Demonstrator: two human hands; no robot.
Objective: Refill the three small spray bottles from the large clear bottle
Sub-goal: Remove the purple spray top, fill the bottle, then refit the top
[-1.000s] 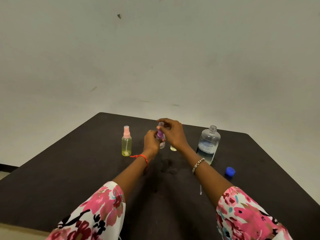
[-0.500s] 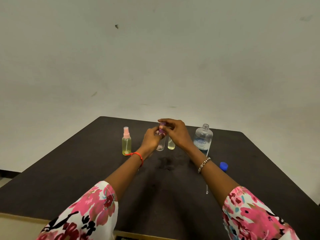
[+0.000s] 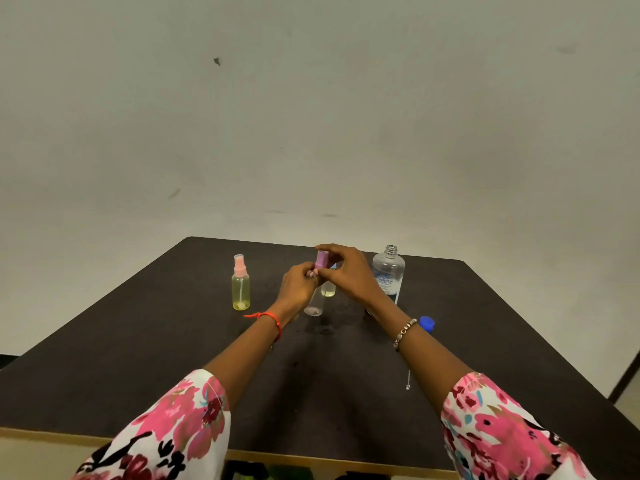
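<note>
My left hand (image 3: 298, 285) grips a small clear spray bottle (image 3: 314, 304) that stands on the dark table (image 3: 138, 358). My right hand (image 3: 349, 271) pinches that bottle's purple spray top (image 3: 321, 259). Behind my hands stands another small bottle (image 3: 328, 289), partly hidden, with pale liquid in it. A third small spray bottle (image 3: 240, 284) with a pink top and yellowish liquid stands apart to the left. The large clear bottle (image 3: 389, 271) stands uncapped at the right, just beyond my right wrist.
A blue cap (image 3: 427, 323) lies on the table beside my right forearm. A damp smear (image 3: 323, 329) marks the tabletop just in front of the held bottle. A plain wall rises behind the table's far edge.
The camera has tilted, so the table sits lower in view. My hands have stayed together on the purple-topped bottle, now with its base on the table.
</note>
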